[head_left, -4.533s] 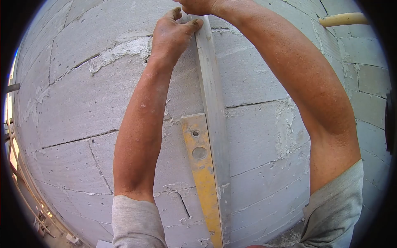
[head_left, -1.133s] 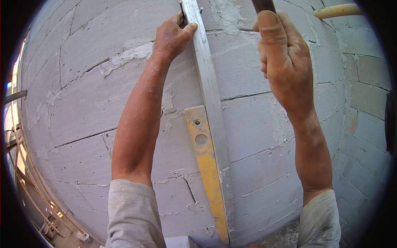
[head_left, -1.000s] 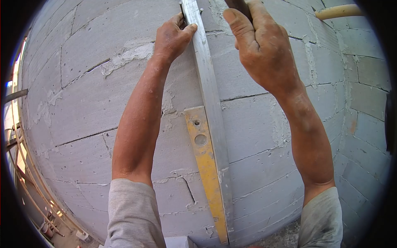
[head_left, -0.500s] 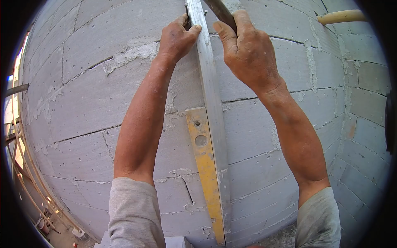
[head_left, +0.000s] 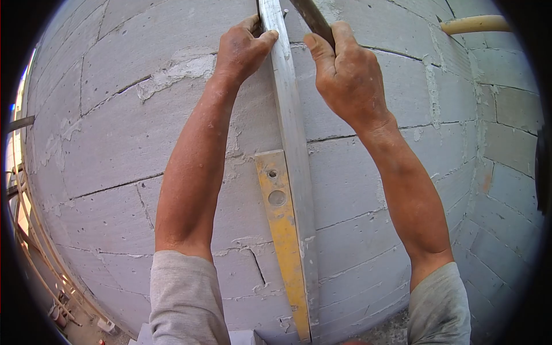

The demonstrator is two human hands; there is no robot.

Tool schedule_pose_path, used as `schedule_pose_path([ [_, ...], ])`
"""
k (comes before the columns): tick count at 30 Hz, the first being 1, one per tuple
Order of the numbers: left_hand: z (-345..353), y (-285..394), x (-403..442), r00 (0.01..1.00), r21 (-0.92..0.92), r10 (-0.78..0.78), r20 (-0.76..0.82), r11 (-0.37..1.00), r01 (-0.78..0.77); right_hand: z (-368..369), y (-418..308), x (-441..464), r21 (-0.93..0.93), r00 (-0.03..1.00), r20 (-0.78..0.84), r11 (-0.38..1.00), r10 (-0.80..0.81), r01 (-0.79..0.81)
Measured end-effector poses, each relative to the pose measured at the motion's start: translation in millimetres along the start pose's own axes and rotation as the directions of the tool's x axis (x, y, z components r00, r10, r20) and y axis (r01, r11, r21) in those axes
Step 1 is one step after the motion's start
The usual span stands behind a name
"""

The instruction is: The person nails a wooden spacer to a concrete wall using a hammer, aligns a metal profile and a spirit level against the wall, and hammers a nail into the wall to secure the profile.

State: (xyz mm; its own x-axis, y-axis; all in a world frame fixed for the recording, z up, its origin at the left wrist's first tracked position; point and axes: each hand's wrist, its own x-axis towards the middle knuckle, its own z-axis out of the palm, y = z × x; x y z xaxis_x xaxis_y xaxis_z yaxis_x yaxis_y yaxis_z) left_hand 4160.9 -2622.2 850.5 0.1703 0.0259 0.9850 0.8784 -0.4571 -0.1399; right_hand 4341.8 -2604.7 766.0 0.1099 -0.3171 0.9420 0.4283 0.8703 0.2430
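My left hand [head_left: 244,50] is closed around the left edge of a long, pale metal straightedge [head_left: 296,144] near the top of the view, thumb on its front face. The straightedge stands nearly upright against the block wall. In my right hand [head_left: 353,83] is a dark, round tool handle [head_left: 315,20], gripped just right of the straightedge; its upper end runs out of view. A small nail [head_left: 286,12] sticks out between handle and straightedge. Below my left hand, a worn yellow spirit level [head_left: 283,236] stands along the straightedge's left side.
The grey block wall [head_left: 121,149] has rough mortar joints and meets another block wall [head_left: 509,190] at right. A wooden pole [head_left: 474,24] juts out at upper right. Bent rods [head_left: 43,241] and debris lie at far left. A pale block [head_left: 246,337] sits at the bottom.
The view has shifted slightly. My right hand and the handle sit a little lower and further right relative to the straightedge. My left hand keeps its hold.
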Motion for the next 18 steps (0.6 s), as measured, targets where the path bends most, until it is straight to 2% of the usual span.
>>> schedule_pose_path([
  [3,-2,-4,0,1.000,0.011,0.012,-0.009,1.000,-0.012,5,4,19,0.012,0.972,-0.187,0.989,-0.140,0.144],
  [6,-3,-5,1,1.000,0.035,0.018,-0.011,0.999,-0.017,-18,-23,40,0.058,0.979,0.043,0.977,0.201,-0.204],
  [9,-1,-3,0,1.000,0.022,-0.002,-0.003,1.000,0.002,-9,-12,42,-0.170,0.977,0.129,0.975,0.168,-0.145],
  [12,-2,1,-1,1.000,0.040,-0.022,0.005,0.999,0.022,-18,-16,40,-0.217,0.964,0.152,0.959,0.218,-0.183],
  [15,-2,-2,0,1.000,0.041,-0.005,-0.008,0.999,0.006,-24,-26,34,-0.041,0.988,-0.009,0.987,0.153,-0.153],
  [18,-1,-3,0,1.000,0.034,-0.011,-0.002,0.999,0.012,-26,-29,31,0.111,0.990,-0.133,0.994,0.035,-0.020],
])
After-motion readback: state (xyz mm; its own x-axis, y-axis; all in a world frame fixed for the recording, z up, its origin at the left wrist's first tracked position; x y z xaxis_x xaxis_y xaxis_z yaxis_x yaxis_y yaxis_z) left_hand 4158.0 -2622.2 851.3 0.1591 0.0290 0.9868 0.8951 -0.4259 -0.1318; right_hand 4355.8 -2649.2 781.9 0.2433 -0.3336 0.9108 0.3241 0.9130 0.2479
